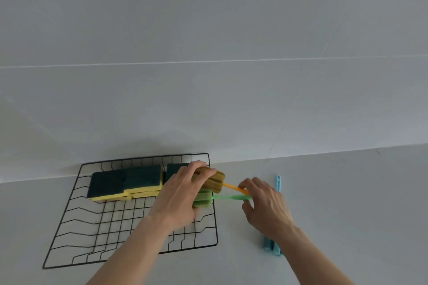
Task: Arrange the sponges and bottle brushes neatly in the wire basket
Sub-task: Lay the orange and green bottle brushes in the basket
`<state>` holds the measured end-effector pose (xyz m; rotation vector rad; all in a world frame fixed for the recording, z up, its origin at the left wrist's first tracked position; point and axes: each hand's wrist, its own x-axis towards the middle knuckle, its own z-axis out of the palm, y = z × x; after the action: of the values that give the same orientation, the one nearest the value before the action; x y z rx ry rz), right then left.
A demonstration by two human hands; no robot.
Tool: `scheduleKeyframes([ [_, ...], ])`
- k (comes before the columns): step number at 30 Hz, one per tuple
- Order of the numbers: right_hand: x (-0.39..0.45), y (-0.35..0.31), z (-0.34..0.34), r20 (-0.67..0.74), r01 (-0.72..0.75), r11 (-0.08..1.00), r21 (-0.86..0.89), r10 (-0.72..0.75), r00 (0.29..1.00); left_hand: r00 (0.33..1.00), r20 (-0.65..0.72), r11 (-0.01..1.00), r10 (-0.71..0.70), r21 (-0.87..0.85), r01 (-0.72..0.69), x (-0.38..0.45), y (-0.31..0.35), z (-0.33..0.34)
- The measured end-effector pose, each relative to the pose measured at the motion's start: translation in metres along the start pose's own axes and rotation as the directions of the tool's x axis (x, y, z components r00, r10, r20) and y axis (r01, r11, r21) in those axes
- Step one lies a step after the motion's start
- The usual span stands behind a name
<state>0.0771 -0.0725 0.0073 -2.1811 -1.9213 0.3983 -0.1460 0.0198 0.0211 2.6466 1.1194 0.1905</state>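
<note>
A black wire basket (76, 227) lies on the white counter against the wall. Yellow sponges with dark green tops (126, 181) are stacked in its back left part, and another dark green sponge (172, 170) lies beside them. My left hand (180, 194) grips the foam heads of an orange bottle brush (214, 181) and a green bottle brush (205, 199) at the basket's right rim. My right hand (264, 203) pinches both handles, which stick out to the right. A blue bottle brush (278, 184) lies on the counter, partly hidden under my right hand.
A white tiled wall (208, 53) rises right behind the basket. White counter (359, 203) stretches to the right of the blue brush and in front of the basket.
</note>
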Motion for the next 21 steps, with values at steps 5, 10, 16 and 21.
scheduleKeyframes([
  [5, 0.006, -0.072, 0.028, 0.012, 0.129, 0.992, 0.015, -0.129, 0.992, 0.994, -0.021, 0.994, -0.111, 0.012, 0.111, -0.065, -0.057, -0.015],
  [10, 0.011, -0.129, 0.061, 0.048, 0.199, 0.979, 0.04, -0.201, 0.978, 0.982, 0.004, 0.982, -0.188, 0.021, 0.188, -0.115, -0.105, -0.022],
  [16, 0.02, -0.168, 0.095, 0.091, 0.23, 0.971, 0.062, -0.235, 0.968, 0.973, 0.045, 0.974, -0.228, 0.025, 0.227, -0.145, -0.148, -0.02],
  [21, 0.027, -0.183, 0.112, 0.136, 0.23, 0.972, 0.047, -0.235, 0.963, 0.972, 0.065, 0.974, -0.226, -0.003, 0.227, -0.157, -0.172, -0.012],
])
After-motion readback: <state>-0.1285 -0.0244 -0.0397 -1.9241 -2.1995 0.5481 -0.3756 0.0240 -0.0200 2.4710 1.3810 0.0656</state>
